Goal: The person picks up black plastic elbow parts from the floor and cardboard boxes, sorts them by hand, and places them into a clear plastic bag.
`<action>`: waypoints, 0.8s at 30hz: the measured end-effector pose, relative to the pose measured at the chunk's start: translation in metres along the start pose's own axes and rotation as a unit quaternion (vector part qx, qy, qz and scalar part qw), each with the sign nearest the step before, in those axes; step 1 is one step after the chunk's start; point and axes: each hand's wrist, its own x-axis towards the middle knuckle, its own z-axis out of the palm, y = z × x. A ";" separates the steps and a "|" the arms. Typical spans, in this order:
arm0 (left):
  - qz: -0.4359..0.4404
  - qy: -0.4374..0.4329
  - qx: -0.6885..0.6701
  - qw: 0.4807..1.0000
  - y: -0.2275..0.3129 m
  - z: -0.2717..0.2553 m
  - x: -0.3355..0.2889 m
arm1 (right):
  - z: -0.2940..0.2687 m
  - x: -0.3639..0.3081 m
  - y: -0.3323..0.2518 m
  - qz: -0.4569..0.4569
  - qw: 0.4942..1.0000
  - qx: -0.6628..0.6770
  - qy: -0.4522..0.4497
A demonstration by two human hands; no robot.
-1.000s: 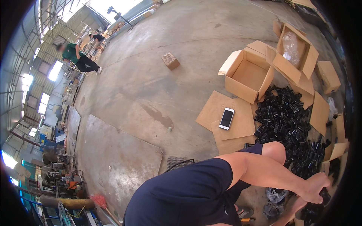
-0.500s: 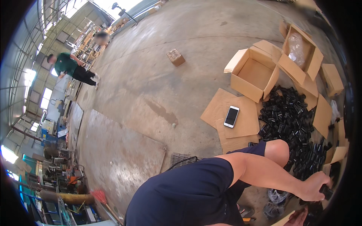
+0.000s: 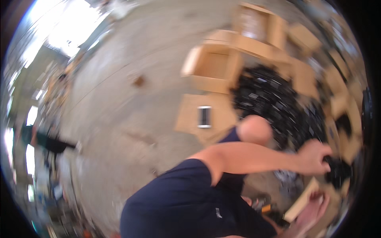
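Stretched across to the right, my left hand [image 3: 313,157] is closed, with a black part [image 3: 337,171] at its fingertips; blur hides the part's exact shape. Below it my right hand [image 3: 313,209] comes up from the lower edge, fingers apart and smeared by motion, with nothing visible in it. A cardboard flap [image 3: 302,200] lies just left of the right hand. Beyond my left forearm spreads a large pile of small black parts [image 3: 270,99], reaching close to the left hand.
Behind the pile stand an open carton [image 3: 189,65] and another carton [image 3: 279,31] holding clear plastic. A phone [image 3: 204,116] lies on flat cardboard [image 3: 183,119]. Clear plastic bags [image 3: 291,185] lie under my forearm. At the far left a person [image 3: 51,142] stands, and a small box [image 3: 139,81] sits on the floor.
The view has swung to the right and blurred. My left hand still has the black part at its fingers; my right hand has come further into view, apart from the black parts.
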 end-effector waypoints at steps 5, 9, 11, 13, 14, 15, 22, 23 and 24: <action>0.065 -0.053 0.088 0.993 -0.031 -0.017 -0.010 | 0.064 0.016 -0.002 -0.090 0.941 -0.298 0.134; 0.144 -0.086 0.164 0.972 -0.024 0.016 -0.016 | 0.038 0.015 -0.020 -0.108 0.957 -0.260 0.068; 0.164 -0.115 0.198 0.959 -0.025 0.014 -0.017 | 0.048 0.013 -0.014 -0.128 0.961 -0.237 0.066; 0.181 -0.132 0.203 0.953 -0.025 0.020 -0.024 | 0.050 0.011 -0.016 -0.174 0.925 -0.332 0.061; 0.196 -0.138 0.223 0.945 -0.024 0.020 -0.026 | 0.050 0.013 -0.017 -0.205 0.883 -0.420 0.050; 0.209 -0.143 0.236 0.938 -0.023 0.019 -0.027 | 0.052 0.015 -0.015 -0.203 0.881 -0.422 0.057; 0.230 -0.156 0.246 0.928 -0.019 0.023 -0.031 | 0.043 0.024 0.013 -0.254 0.820 -0.509 0.061; 0.230 -0.159 0.246 0.928 -0.019 0.024 -0.031 | 0.043 0.025 0.015 -0.277 0.805 -0.522 0.058; 0.240 -0.159 0.242 0.926 -0.019 0.025 -0.030 | 0.042 0.026 0.016 -0.299 0.788 -0.535 0.055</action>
